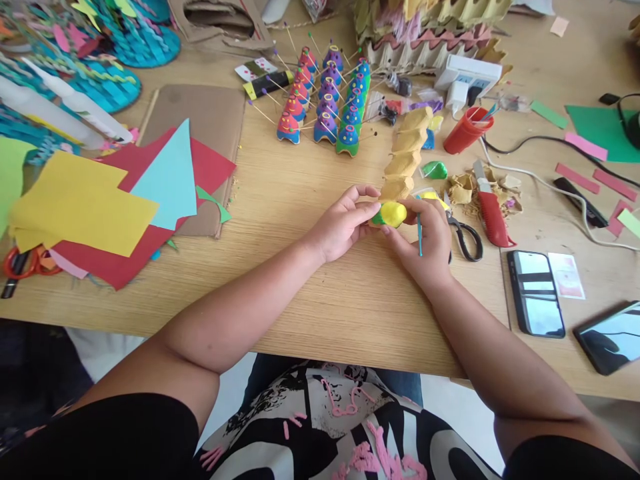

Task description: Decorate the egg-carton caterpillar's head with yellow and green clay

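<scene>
The person's left hand (350, 223) is closed on the left side of a yellow and green lump (393, 214) at the near end of the egg carton strip (406, 160). The right hand (427, 240) is clamped on the lump's right side, with a blue stick (419, 233) in its grasp. On the tabletop (280, 293), scissors (454, 220) and a knife (493, 212) lie right of the strip; painted carton rows (327, 103) stand left of it.
</scene>
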`<state>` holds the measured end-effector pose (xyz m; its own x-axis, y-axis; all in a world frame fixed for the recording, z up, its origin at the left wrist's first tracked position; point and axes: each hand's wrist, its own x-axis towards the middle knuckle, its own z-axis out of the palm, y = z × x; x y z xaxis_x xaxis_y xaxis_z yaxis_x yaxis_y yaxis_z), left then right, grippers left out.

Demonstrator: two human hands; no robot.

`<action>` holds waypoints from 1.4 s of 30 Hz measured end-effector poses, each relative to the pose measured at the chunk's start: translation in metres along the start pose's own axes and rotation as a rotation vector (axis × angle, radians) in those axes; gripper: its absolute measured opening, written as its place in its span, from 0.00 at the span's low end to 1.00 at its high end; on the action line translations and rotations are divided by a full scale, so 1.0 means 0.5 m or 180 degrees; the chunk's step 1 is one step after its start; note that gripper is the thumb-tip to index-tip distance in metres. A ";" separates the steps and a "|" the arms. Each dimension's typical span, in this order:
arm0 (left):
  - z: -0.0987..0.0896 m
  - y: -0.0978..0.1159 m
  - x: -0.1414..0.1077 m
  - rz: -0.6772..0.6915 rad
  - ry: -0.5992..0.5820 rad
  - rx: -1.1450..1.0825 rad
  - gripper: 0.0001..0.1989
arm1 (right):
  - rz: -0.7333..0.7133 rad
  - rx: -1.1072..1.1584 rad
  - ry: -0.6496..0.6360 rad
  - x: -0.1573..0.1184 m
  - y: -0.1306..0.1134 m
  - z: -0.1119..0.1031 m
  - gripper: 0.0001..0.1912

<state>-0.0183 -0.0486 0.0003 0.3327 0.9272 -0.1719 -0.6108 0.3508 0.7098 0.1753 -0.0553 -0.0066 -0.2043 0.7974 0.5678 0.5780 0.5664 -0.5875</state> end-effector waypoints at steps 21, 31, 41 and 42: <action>-0.006 0.013 0.001 -0.0026 0.0086 -0.0298 0.17 | 0.1817 0.2463 -0.0200 -0.006 -0.004 0.021 0.24; -0.006 0.004 0.000 0.0096 -0.0162 -0.0174 0.19 | 0.2379 0.3261 -0.0846 -0.003 -0.021 0.016 0.23; 0.002 0.007 -0.003 -0.0084 -0.0116 -0.0309 0.19 | 0.2230 0.3346 -0.0741 -0.006 -0.007 0.029 0.20; 0.003 0.008 -0.002 -0.0091 -0.0113 -0.0330 0.19 | 0.2196 0.3314 -0.0745 -0.005 -0.006 0.030 0.20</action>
<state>-0.0201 -0.0485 0.0041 0.3752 0.9121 -0.1655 -0.6711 0.3904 0.6302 0.1620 -0.0560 -0.0151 -0.3053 0.9482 -0.0882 -0.2504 -0.1693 -0.9532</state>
